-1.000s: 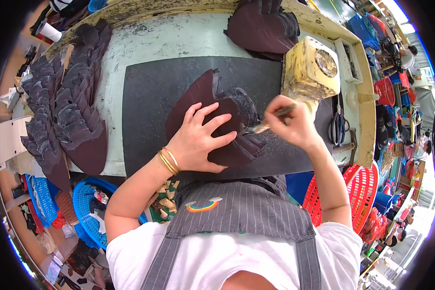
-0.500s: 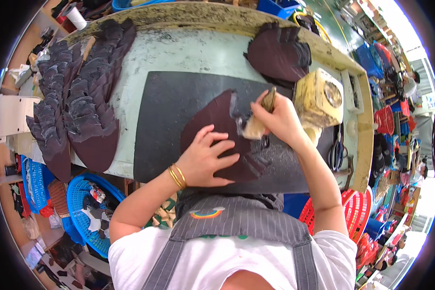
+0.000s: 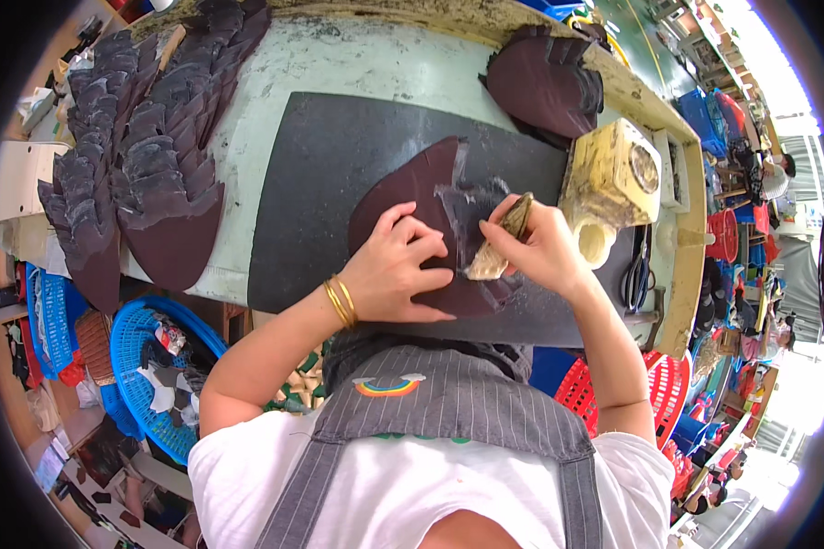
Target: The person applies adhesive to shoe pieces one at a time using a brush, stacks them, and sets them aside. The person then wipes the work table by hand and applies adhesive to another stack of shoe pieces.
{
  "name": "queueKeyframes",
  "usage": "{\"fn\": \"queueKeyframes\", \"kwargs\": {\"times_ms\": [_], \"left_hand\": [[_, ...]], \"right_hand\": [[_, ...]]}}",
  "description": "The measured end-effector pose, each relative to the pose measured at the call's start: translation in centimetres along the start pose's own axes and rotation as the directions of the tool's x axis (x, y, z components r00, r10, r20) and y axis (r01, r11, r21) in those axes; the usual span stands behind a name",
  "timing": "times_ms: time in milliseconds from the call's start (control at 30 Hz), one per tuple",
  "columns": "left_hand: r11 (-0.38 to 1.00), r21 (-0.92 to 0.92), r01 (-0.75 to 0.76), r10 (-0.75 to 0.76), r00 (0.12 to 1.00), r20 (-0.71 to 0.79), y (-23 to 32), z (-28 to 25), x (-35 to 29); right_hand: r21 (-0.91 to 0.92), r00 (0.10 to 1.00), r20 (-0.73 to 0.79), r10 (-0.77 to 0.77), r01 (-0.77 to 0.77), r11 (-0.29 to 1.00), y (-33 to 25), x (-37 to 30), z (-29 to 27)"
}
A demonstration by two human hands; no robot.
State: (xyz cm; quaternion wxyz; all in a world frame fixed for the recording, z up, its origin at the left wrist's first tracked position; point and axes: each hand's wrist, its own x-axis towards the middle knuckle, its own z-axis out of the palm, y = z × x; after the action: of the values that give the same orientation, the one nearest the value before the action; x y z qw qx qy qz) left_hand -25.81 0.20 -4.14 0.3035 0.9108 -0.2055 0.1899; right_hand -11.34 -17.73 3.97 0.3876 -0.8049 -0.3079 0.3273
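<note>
A dark maroon cut piece lies flat on a black mat, its right edge smeared with something wet and greyish. My left hand rests on the piece with fingers spread, pressing it against the mat. In my right hand is a brush, gripped by its stained handle, its pale bristles touching the smeared edge near the lower right. Just right of that hand stands a yellowish, stained glue container with a round cup-like opening at its front.
Overlapping rows of maroon pieces cover the table's left side. Another stack sits at the far right. Scissors lie by the right rim. A blue basket and a red basket flank me below the table.
My right hand has brought the brush lower along the piece's right edge, toward me. The left hand still holds the piece down. The whole view has shifted slightly.
</note>
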Motion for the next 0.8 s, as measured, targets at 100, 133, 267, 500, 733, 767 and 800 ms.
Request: {"fn": "queueKeyframes", "kwargs": {"times_ms": [100, 133, 267, 500, 733, 767, 800], "left_hand": [[1.000, 0.014, 0.011, -0.011, 1.000, -0.003, 0.4, 0.2, -0.5], [1.000, 0.019, 0.012, -0.011, 1.000, -0.011, 0.1, 0.3, -0.3], [1.000, -0.001, 0.018, -0.018, 1.000, 0.007, 0.2, 0.5, -0.3], [0.999, 0.039, 0.029, -0.029, 1.000, 0.002, 0.8, 0.1, -0.2], [0.999, 0.007, 0.031, -0.032, 0.999, 0.012, 0.3, -0.1, -0.1], [0.999, 0.001, 0.035, -0.035, 0.999, 0.013, 0.6, 0.1, -0.3], [0.999, -0.001, 0.050, -0.050, 0.999, 0.008, 0.7, 0.2, -0.4]], "right_hand": [[-0.025, 0.992, -0.012, -0.125, 0.125, 0.992, -0.9, -1.0, 0.9], [-0.075, 0.991, 0.103, -0.088, 0.096, 0.993, -1.2, -1.3, 0.8], [-0.074, 0.984, -0.082, -0.160, 0.154, 0.985, -1.0, -3.5, 0.5], [0.165, 0.960, -0.274, -0.059, 0.107, 0.980, 0.3, -4.7, -2.5], [0.071, 0.982, -0.138, -0.125, 0.136, 0.988, 0.3, 1.8, -0.7], [-0.097, 0.989, -0.087, -0.120, 0.111, 0.989, -0.1, 0.9, -1.0], [-0.099, 0.990, -0.071, -0.118, 0.111, 0.989, 0.0, 0.7, -0.9]]}}
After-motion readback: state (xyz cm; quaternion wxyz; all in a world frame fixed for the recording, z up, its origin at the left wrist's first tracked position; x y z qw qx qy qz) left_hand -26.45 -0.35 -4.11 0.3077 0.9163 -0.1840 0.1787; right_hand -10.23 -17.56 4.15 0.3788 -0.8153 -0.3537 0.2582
